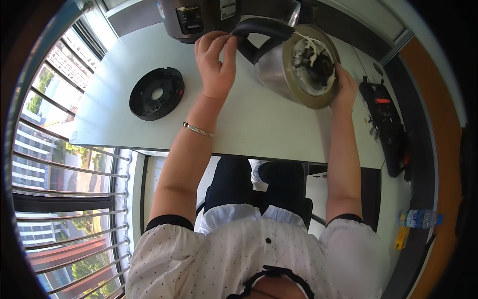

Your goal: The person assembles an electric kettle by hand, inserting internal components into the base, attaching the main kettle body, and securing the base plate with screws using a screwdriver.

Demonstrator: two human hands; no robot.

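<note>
A stainless steel electric kettle [279, 72] is tipped over above the table, with its open underside facing me. Inside its round bottom, white wires and a dark round part [326, 65] show. My right hand [345, 90] grips the bottom rim on the right side. At the left, the bent fingers of my left hand [216, 60] close at the end of the black handle [259, 29]; their tips are partly hidden. A black round base cover [157, 94] lies on the table left of my left forearm, its hollow side up.
On the pale table [269, 127], a large dark appliance [194, 22] stands at the back. An opened black tool case [381, 107] with small tools lies along the right edge. A water bottle [420, 218] is at the lower right. Metal window bars [69, 172] line the left side.
</note>
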